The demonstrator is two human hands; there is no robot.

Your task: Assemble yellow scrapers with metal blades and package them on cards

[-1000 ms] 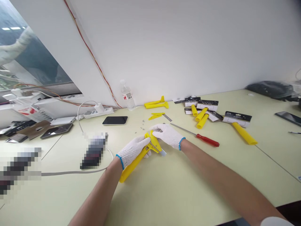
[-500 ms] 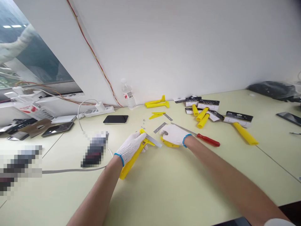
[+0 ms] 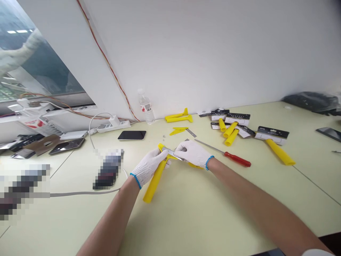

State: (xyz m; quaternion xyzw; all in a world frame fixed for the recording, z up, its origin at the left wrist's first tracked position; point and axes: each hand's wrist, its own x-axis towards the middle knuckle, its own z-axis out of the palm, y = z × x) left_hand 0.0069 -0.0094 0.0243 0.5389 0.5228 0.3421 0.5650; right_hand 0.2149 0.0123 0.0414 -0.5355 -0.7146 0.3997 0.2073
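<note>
Right hand [image 3: 189, 154] shifted from yellow cover [image 3: 196, 166] on desk [image 3: 210, 209] to blade [image 3: 170, 152], pinched in its fingers. Yellow handle [image 3: 154, 183] clamped over desk in left hand's [image 3: 151, 164] fingers. If pinch is loosened, blade could be skewed and glove fabric nicked.

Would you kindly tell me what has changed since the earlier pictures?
The white-gloved right hand moved the yellow plastic cover rightward off the yellow plastic scraper, apparently let it go, and now touches the flat metal blade. The white-gloved left hand still holds the scraper; the red-handled screwdriver stayed put.
</note>
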